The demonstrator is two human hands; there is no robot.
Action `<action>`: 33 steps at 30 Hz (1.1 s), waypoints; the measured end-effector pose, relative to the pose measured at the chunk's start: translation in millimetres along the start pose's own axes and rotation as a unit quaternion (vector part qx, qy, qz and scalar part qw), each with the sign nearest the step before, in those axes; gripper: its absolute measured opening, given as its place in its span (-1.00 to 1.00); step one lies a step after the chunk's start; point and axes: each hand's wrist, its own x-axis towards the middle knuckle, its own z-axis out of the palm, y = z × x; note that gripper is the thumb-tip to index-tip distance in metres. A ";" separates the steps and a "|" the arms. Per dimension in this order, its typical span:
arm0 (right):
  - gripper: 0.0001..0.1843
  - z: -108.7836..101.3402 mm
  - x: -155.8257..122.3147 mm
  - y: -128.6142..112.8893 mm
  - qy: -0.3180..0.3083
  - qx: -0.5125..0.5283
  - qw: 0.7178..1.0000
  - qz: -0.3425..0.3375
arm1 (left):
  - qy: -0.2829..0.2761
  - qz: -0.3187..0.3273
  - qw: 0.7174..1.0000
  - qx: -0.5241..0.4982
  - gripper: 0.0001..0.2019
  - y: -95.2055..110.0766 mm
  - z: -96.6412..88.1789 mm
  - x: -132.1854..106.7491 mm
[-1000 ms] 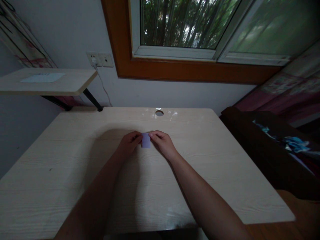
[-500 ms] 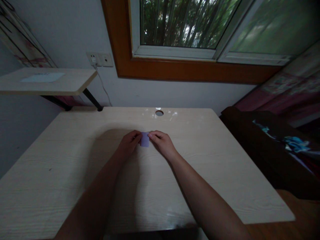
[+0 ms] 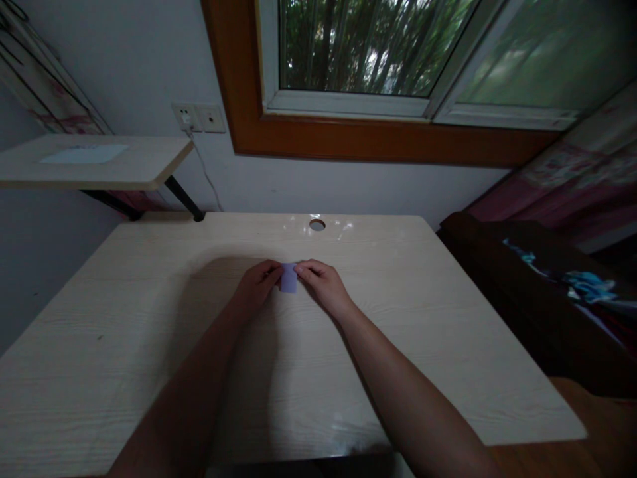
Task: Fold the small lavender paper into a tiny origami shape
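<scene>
A small pale purple piece of paper [image 3: 288, 278] is held between both hands over the middle of a light wooden desk [image 3: 149, 345]. My left hand [image 3: 256, 285] pinches its left edge with curled fingers. My right hand [image 3: 322, 285] pinches its right edge, fingertips pressed together at the top corner. Both forearms reach in from the near edge of the desk.
A round cable hole [image 3: 317, 225] sits near the desk's far edge. A raised shelf [image 3: 99, 162] with a white sheet stands at the far left. Wall sockets [image 3: 199, 118] with a cord are behind. A dark bed frame [image 3: 522, 292] is at the right.
The paper has shifted very slightly between the fingers; both hands stay in almost the same place.
</scene>
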 end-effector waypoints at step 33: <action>-0.71 0.8 -0.6 -1.1 0.000 0.006 1.000 0.002 | -0.014 0.011 1.000 0.016 -0.74 -0.9 -1.4 1.5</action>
